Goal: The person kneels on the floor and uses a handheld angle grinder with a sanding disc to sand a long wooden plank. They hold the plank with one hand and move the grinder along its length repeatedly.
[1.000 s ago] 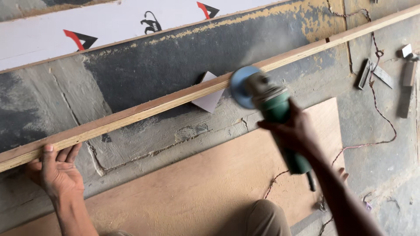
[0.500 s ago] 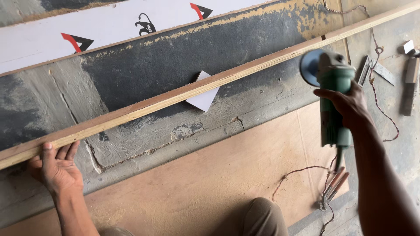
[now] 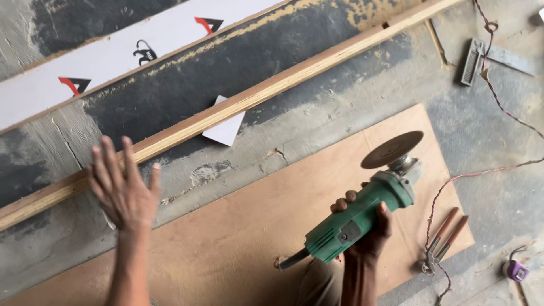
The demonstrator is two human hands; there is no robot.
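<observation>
In the head view, the right hand [image 3: 368,226] is gripping a green grinder [image 3: 362,218] around its body, holding it above the plywood sheet [image 3: 249,226] with the disc [image 3: 392,149] tilted upward. The left hand [image 3: 123,190] is hovering open with fingers spread, just over the long wood strip [image 3: 272,93]. Pliers [image 3: 443,241] are lying near the sheet's corner.

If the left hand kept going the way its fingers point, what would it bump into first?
Probably the long pale wooden strip. The open left hand points its fingers up the picture, just short of it. Its height above the strip is unclear, so it might pass over.
</observation>
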